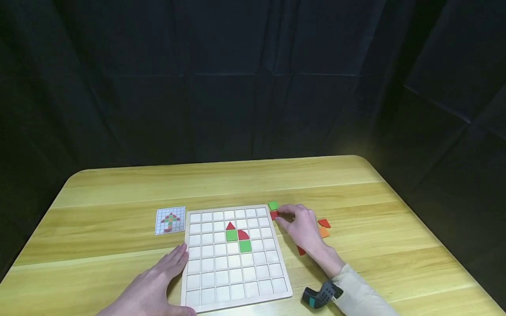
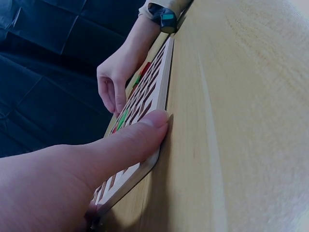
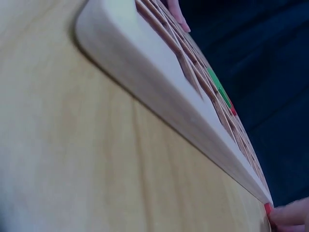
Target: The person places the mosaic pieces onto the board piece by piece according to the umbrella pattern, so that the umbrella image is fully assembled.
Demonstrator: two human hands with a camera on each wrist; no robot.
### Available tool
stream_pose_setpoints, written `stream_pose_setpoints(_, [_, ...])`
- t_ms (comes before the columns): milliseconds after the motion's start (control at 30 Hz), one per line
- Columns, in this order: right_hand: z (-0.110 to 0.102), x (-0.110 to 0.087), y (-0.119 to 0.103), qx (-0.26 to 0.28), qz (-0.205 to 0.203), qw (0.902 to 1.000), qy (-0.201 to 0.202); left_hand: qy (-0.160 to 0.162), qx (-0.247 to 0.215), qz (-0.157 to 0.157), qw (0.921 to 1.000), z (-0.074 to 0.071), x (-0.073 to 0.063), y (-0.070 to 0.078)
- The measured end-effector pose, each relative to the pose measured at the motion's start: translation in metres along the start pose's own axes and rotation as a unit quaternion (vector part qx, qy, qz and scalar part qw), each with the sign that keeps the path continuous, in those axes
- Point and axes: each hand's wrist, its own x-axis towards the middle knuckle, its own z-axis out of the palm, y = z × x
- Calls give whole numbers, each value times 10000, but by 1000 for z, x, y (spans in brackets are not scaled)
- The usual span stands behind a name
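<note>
A white grid board [image 1: 235,276] lies on the table, with a red triangle [image 1: 230,226], a red quarter-circle [image 1: 243,235] and two green squares [image 1: 245,246] in its cells. My left hand [image 1: 152,285] rests against the board's near left corner, fingers fairly straight along the left side and thumb [image 2: 140,130] on the near edge. Beyond the board's right edge, my right hand [image 1: 302,226] pinches a red tile [image 1: 273,215] between thumb and forefinger. That tile's far side is hidden by the fingertips. A green square [image 1: 273,205] lies just behind it.
A small pattern card [image 1: 170,220] with a coloured grid figure lies left of the board. Right of my right hand are an orange tile [image 1: 323,231] and a red tile [image 1: 324,223]. Another red piece [image 1: 301,250] shows under the wrist. Dark cloth [image 1: 229,118] hangs behind the wooden table [image 1: 118,188].
</note>
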Motion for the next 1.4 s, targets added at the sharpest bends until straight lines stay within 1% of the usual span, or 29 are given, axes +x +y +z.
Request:
stream_pose_setpoints(233, [4,2,0,6,47,10000,-28,-16,10,-42,10000,-1,-1,-1])
stream_pose_setpoints(500, [6,5,1,-28,43,10000,45,41,85,39,9999,0,-2,-2])
stream_pose_setpoints(667, [5,4,2,-16,8,10000,-65,40,75,33,10000,1,-2,-2])
stream_pose_setpoints(733, [4,4,2,1,-68,9999,-124,27,47,1,10000,0,-1,-1])
stream_pose_setpoints(833, [2,3,5,45,-253,9995,-163,28,67,32,10000,0,-1,-1])
stream_pose_setpoints(967, [-3,0,9,97,-517,9986,-82,41,39,53,10000,0,-1,-1])
stream_pose_setpoints(1033, [-6,-3,11,71,-654,9978,-90,81,97,136,9998,1,-1,-2])
stream_pose_setpoints(1200, [-13,-7,12,12,-885,9955,-342,103,112,154,9998,1,-2,-2])
stream_pose_setpoints(1400, [-20,-14,10,221,-749,9937,-803,36,27,40,10000,0,-1,-1])
